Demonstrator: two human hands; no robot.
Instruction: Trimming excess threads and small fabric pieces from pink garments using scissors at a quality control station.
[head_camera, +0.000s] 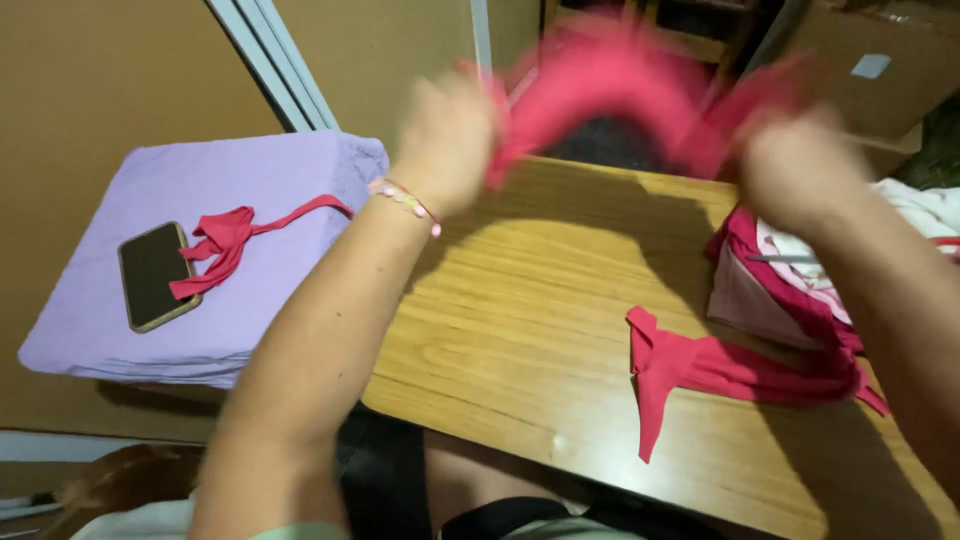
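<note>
Both hands are raised above the far edge of a wooden table (520, 300), each blurred by motion. The left hand (445, 140) is closed in a fist on one end of a red fabric band (610, 75); a thin beaded bracelet (408, 200) sits on that wrist. The right hand (795, 165) is closed on the other end of the same band, fingers curled around the cloth, though the blur hides the exact finger positions. The band arches upward between the two hands, clear of the tabletop, and appears stretched between them. On the table, near the right forearm, lies a second red fabric strip (700, 370), flat, with one end hanging toward the near edge. Just beyond it, at the right side of the table, a pile of pink and white cloth (785, 275) rests touching that strip; the right arm covers part of the pile. To the left of the table, well apart from both hands, stands a lavender cushioned block (250, 170). On its top lie a dark phone in a tan case (155, 275), face up, and a knotted red strip (235, 240) just beside the phone, its tail running toward the block's right edge
</note>
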